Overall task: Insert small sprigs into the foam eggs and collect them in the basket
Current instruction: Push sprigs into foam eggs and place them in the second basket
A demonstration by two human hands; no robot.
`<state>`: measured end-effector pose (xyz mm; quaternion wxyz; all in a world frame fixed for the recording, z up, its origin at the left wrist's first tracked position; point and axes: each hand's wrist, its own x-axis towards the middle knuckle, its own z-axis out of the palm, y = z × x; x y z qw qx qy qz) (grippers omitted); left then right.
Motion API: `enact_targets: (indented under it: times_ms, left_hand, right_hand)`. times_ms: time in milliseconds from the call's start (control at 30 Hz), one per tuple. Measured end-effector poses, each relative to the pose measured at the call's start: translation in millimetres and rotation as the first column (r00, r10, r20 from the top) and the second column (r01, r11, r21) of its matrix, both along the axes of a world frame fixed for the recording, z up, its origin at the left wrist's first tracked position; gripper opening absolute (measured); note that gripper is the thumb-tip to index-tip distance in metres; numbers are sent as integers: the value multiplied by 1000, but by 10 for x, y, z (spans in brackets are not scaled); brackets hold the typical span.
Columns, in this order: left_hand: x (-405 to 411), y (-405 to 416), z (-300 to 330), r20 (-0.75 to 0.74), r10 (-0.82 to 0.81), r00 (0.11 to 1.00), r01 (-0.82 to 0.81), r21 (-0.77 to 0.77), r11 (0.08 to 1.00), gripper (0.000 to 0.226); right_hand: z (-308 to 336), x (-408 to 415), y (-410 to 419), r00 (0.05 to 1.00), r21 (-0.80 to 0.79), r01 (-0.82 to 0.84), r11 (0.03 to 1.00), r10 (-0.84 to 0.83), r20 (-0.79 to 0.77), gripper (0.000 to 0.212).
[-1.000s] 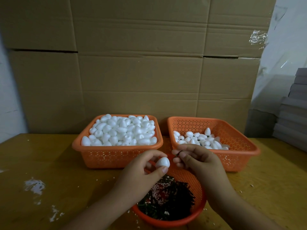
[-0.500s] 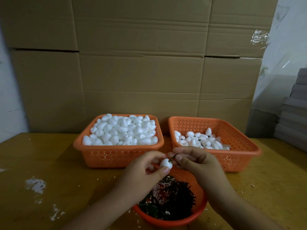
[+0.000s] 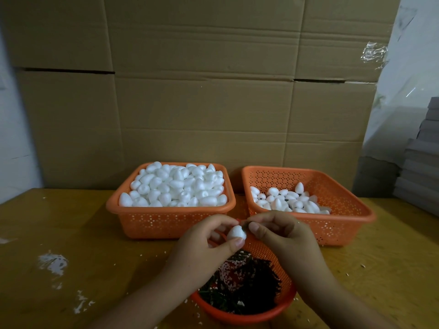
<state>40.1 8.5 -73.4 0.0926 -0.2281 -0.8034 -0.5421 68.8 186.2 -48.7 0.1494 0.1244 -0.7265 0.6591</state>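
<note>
Yellowish wooden desk point(image 3: 71, 233), scuffed, flecked with white smears point(image 3: 52, 262) at 8 o'clock and foam crumbs point(image 3: 356, 269) scattered toward 4 o'clock. Carries three orange perforated baskets: left square basket point(image 3: 166, 224) at 11 o'clock, heaped with white foam eggs; right square basket point(image 3: 344, 219) at 1 o'clock, just beside it, partly filled; round basket point(image 3: 249, 315) at 6 o'clock, holding dark sprigs. Backed by cardboard boxes point(image 3: 202, 103) at 12 o'clock.
</note>
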Motion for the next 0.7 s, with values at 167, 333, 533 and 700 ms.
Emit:
enact_targets:
  times_ms: [167,333,533,700]
  left_hand:
    - [23,-5,33,2,-12,1000,12,30,999,26]
    - [25,-10,33,3,-2,1000,2,26,1000,26]
    - [40,-5,63,2,3,1000,-3,51,999,26]
    - [51,-3,87,41,6,999,-9,70,998,35]
  right_hand:
    - [7,-13,-2,998,69,66,995,-66,6,7]
    - [7,-12,2,995,165,93,982,-96,12,10]
    - [-30,-21,4,995,222,103,970,-102,-12,9]
    - [-59,-29,-3,994,167,110,980,-107,-28,6]
